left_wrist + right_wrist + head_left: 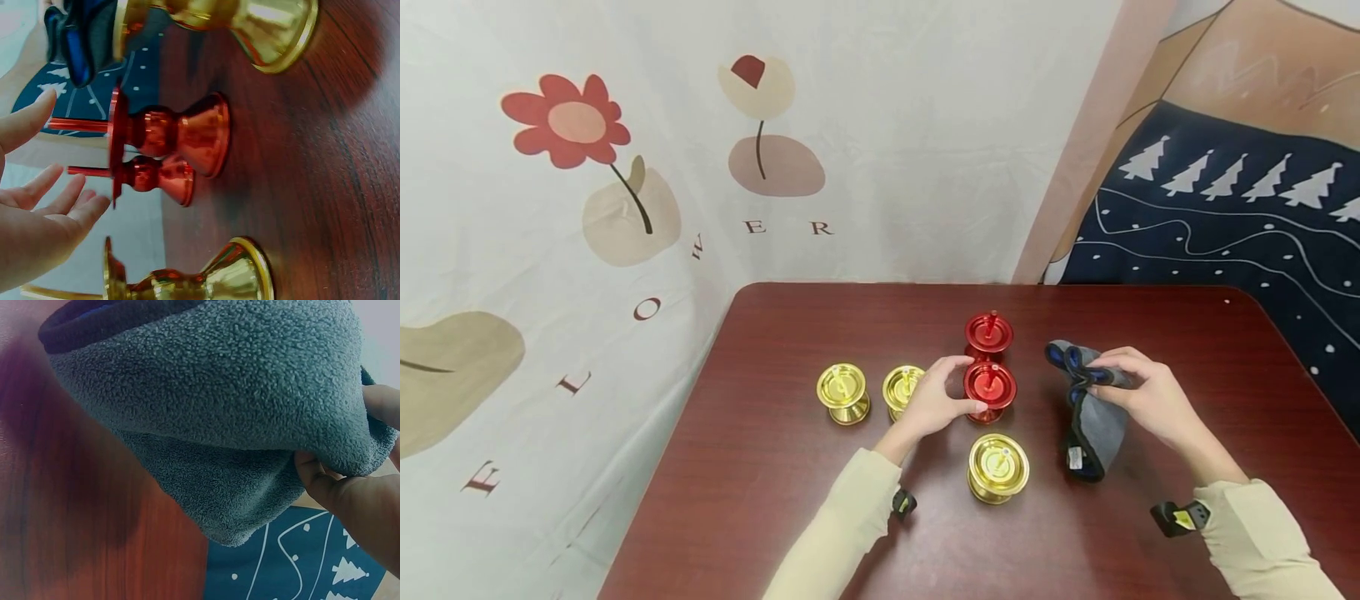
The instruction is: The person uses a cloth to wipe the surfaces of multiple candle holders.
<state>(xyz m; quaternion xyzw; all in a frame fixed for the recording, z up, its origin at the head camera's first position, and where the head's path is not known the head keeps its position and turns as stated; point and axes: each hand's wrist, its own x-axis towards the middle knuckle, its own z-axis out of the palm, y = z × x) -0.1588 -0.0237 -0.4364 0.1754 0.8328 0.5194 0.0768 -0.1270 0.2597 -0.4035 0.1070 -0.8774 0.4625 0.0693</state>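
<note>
My left hand point(936, 396) is spread around the near red candle holder point(990, 385), thumb on one side and fingers on the other at its dish rim. In the left wrist view a gap shows between the thumb and the red dish. Just behind stands a second red candle holder point(988, 332). My right hand point(1146, 392) pinches a folded grey cloth point(1105, 425) with dark edging and blue inside. The cloth hangs down over the table, and its plush surface fills much of the right wrist view. A gold candle holder point(901, 385) is partly hidden by the left hand.
Another gold candle holder point(842, 390) stands further left, and one more gold candle holder point(997, 468) is in front of the red pair. All stand on a dark red-brown wooden table point(760, 500). A printed fabric backdrop point(910, 233) hangs behind its far edge.
</note>
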